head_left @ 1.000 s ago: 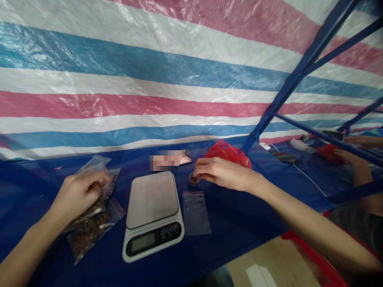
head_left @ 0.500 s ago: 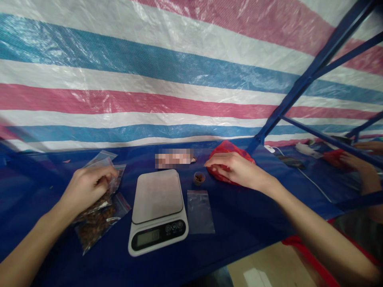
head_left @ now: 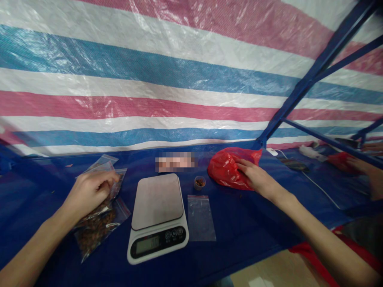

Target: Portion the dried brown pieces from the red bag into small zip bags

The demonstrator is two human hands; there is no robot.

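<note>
My left hand [head_left: 91,193] is closed, its fingers curled over a pile of clear zip bags; what lies between the fingertips is hidden. Brown pieces fill the lower zip bag [head_left: 95,233]. On the right, my right hand [head_left: 255,177] grips the side of a crumpled red plastic bag [head_left: 224,167], thumb out of sight. Between the hands stands a white kitchen scale [head_left: 158,203] with a bare plate; its display is hard to read. A small clear cup [head_left: 200,183] holding brown pieces sits right of it. Nearer to me, a flat zip bag [head_left: 201,219] lies on the blue surface.
Behind the scale is a blurred-out flat item [head_left: 175,162]. A striped tarp [head_left: 149,95] hangs along the back. Blue metal bars [head_left: 299,91] rise at the right. Beyond them are a white cable [head_left: 321,189], another red bag and another person's blurred arm [head_left: 375,175].
My right hand has moved from the top left of the red bag to its right side, and the bag looks puffier. The left hand stays over the zip bags. The view has tilted slightly up.
</note>
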